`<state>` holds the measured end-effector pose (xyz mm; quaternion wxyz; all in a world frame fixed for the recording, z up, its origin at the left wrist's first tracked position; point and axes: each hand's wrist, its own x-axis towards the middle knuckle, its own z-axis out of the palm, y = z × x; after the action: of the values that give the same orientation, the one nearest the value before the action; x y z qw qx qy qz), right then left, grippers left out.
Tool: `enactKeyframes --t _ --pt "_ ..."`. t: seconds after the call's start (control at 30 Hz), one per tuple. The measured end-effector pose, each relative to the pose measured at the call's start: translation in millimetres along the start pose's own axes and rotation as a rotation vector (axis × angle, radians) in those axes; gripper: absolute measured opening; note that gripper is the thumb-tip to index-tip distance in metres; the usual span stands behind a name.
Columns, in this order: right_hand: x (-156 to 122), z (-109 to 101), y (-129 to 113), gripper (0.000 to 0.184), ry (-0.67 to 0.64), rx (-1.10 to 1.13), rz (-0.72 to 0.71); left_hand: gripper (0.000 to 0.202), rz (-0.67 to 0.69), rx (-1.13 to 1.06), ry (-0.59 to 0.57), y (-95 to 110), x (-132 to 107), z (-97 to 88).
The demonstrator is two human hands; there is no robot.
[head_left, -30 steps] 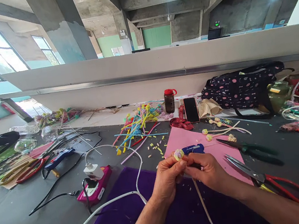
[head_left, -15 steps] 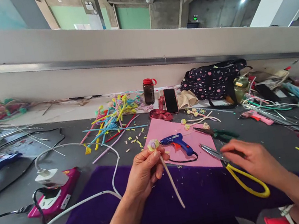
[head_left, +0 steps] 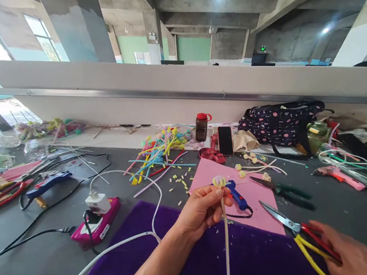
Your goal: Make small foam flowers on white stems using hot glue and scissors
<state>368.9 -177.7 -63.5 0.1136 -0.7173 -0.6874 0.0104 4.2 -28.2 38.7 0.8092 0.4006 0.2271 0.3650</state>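
My left hand (head_left: pixel 207 208) is closed, pinching a small fuzzy flower (head_left: pixel 219 181) of pale yellow and lilac just under its head. Its long cream stem (head_left: pixel 227 247) hangs down over the purple cloth. On the right, my right hand (head_left: pixel 349 246) has its fingers curled at the red handle of a pair of scissors (head_left: pixel 291 225). The other handle is yellow, and the blades rest over the pink sheet (head_left: pixel 263 213). Behind the flower lies a blue glue gun (head_left: pixel 237 195), partly hidden by my left hand.
Purple cloth (head_left: pixel 130 240) covers the table's near edge. Dark green-handled pliers (head_left: pixel 289 192) and finished-looking small flowers (head_left: pixel 241 174) lie right of centre. Colourful fuzzy stems (head_left: pixel 161 150) are heaped behind. A bottle (head_left: pixel 201 127), phone (head_left: pixel 225 141), bag (head_left: pixel 283 123) and magenta power strip (head_left: pixel 97 224) stand around.
My right hand has moved down and toward me, from above the scissors to their red handle. The left hand still holds the flower, its stem now hanging straighter. The view has shifted left and up.
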Motion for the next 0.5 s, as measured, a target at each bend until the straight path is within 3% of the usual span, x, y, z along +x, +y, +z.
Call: enactKeyframes --t 0.13,0.23,0.33,0.43,0.5 --pt "3 -11 8 0.053 -0.027 0.197 0.162 0.023 0.015 0.03 -0.026 6 2 10.3" --pt "-2 -17 0 0.058 0.147 0.466 0.133 0.024 0.016 0.029 -0.05 5 7 17.5" --pt "4 -25 -32 0.066 0.415 0.753 0.13 0.024 0.001 0.03 -0.065 0 14 23.5" --pt "29 -39 -76 0.062 0.471 1.022 -0.007 0.024 0.028 0.029 -0.051 -7 23 24.2" --pt "51 -51 -105 0.058 0.487 1.11 -0.004 0.024 0.05 0.022 -0.02 -11 29 20.5"
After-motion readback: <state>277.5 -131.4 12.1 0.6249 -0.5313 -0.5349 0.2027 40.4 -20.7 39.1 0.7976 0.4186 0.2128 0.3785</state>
